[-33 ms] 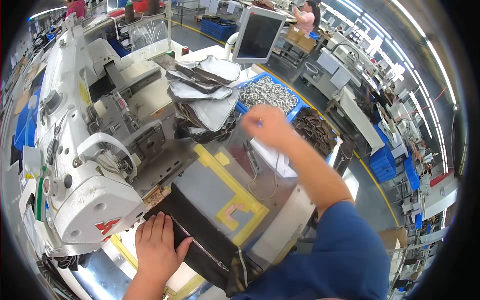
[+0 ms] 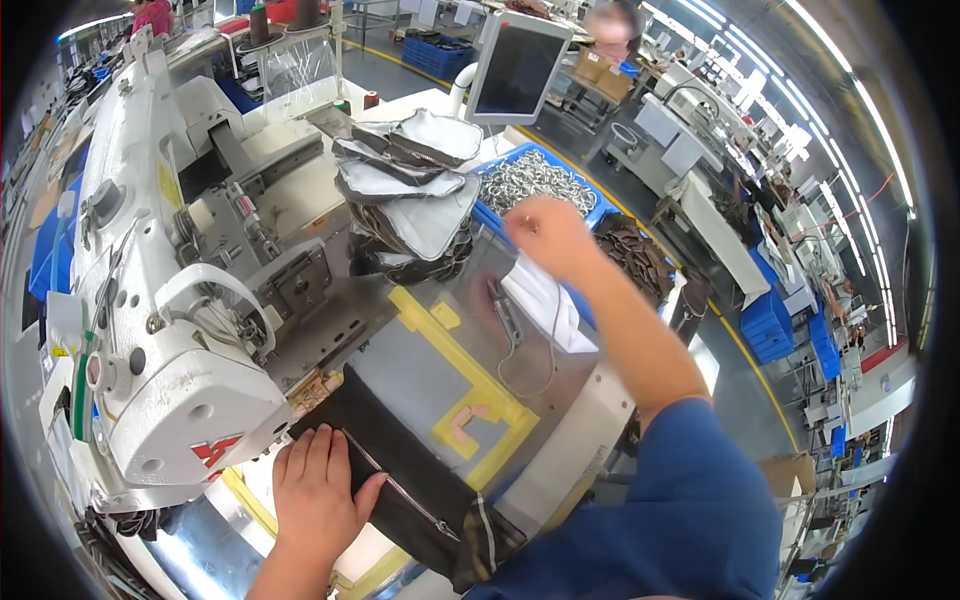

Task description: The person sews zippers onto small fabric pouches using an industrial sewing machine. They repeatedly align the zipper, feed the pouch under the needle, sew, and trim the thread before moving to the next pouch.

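Note:
My left hand [image 2: 320, 490] lies flat with its fingers stretched out on a dark brown fabric piece [image 2: 400, 455]. A metal zipper [image 2: 395, 484] runs along that piece, with its pull near the lower right end. The fabric's upper left corner reaches beside the head of a white sewing machine [image 2: 195, 410]. My right hand [image 2: 550, 238] hovers at the near edge of a blue tray [image 2: 600, 212] full of silvery metal hardware [image 2: 535, 183]. Its fingers are curled together; whatever they hold is too small to name.
Stacked dark pieces with pale lining [image 2: 425, 215] stand left of the tray. Small brown pieces [image 2: 635, 260] lie right of it. White paper [image 2: 548, 305] and thread snips [image 2: 507, 315] on a cord rest below. A monitor [image 2: 518, 70] stands behind; yellow tape [image 2: 450, 360] marks the worktable.
My right hand has shifted slightly right, and its fingers have turned. More of the snips and white paper shows. My left hand and the fabric stay in place.

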`<state>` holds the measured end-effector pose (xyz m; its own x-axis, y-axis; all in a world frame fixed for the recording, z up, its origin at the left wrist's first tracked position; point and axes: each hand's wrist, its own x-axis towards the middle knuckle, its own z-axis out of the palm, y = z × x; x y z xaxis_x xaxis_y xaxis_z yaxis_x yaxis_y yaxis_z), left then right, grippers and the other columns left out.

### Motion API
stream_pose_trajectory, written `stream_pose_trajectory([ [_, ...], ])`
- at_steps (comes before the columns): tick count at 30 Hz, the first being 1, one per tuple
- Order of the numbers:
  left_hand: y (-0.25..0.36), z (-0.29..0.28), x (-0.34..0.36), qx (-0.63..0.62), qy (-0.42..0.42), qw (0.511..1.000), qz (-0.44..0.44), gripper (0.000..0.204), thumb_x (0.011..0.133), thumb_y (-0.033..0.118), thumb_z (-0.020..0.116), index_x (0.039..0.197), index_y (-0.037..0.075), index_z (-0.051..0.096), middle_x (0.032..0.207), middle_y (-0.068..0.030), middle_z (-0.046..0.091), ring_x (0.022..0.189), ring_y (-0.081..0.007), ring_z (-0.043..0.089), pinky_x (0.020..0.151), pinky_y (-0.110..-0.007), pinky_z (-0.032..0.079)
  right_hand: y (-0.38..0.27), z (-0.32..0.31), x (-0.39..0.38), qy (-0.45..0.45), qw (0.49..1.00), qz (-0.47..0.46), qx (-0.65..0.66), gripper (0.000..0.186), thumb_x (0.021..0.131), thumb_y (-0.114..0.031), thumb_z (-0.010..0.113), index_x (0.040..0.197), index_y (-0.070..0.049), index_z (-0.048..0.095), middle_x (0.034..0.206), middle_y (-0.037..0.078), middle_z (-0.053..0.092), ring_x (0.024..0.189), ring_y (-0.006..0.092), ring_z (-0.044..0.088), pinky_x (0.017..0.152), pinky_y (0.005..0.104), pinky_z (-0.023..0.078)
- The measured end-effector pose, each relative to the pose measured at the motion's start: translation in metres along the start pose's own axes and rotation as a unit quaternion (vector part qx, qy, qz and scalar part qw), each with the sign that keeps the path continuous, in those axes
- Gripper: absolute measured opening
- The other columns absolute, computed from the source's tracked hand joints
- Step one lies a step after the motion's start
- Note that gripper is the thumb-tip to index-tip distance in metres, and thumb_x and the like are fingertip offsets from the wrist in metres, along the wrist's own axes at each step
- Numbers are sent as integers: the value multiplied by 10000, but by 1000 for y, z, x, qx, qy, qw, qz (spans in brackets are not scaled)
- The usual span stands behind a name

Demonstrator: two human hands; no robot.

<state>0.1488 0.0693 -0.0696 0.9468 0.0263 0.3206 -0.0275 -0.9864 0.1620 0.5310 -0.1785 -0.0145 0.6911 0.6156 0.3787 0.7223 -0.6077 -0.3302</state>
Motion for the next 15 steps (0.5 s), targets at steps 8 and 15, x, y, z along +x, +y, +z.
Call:
stream_pose_trajectory([
  [8,3,-7,3,-32,5,999,1,608,823,392,851,1241,-25,711,1221,-193,702,1159,-390,649,1028,-505,502,112,4,7,-102,988,6,-118,168,845,-120,784,997,-51,808,1075,177,746,1092,395,700,970,474,554],
  [15,-3,-3,-3,-40,-5,999,20,602,856,393,840,1260,-32,704,1286,-224,694,1195,-413,683,1073,-492,538,-28,-12,-10,-74,995,-58,-30,138,923,-112,747,1031,-42,797,962,152,746,932,377,716,855,444,573],
])
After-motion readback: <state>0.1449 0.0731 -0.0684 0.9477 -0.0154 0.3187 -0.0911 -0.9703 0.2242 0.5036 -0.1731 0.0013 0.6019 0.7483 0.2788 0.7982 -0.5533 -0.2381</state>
